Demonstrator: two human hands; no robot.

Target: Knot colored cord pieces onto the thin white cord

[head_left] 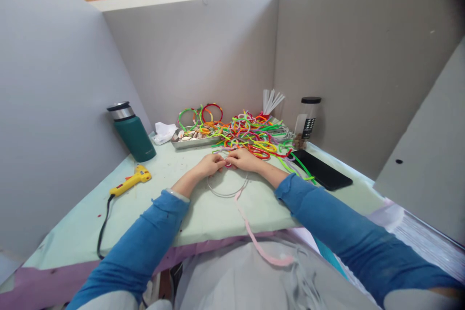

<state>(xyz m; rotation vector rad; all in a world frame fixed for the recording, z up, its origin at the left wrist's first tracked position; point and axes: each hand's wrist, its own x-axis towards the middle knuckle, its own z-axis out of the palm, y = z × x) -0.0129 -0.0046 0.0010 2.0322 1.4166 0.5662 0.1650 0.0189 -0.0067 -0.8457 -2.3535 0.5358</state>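
My left hand point(211, 164) and my right hand point(242, 159) meet over the table, thumbs and fingers pinched together almost touching. Between them they hold the far side of a thin grey wire ring point(225, 196), whose near side rests at the tabletop. A bit of pink-red strand shows at the fingertips; how it goes round the wire is partly hidden by the fingers. From the ring's right side a pale pink pipe cleaner point(250, 232) trails over the table edge onto my lap. Just beyond the hands lies a heap of coloured pipe cleaners point(250, 131).
A metal tray point(194, 143) of shells stands behind, with wrapped rings point(212, 113) above it. To the left are a green bottle point(133, 135), white tissue point(165, 132) and a yellow glue gun point(130, 181). A black phone point(321, 169) and clear jar point(305, 123) sit right. Grey partitions surround the table.
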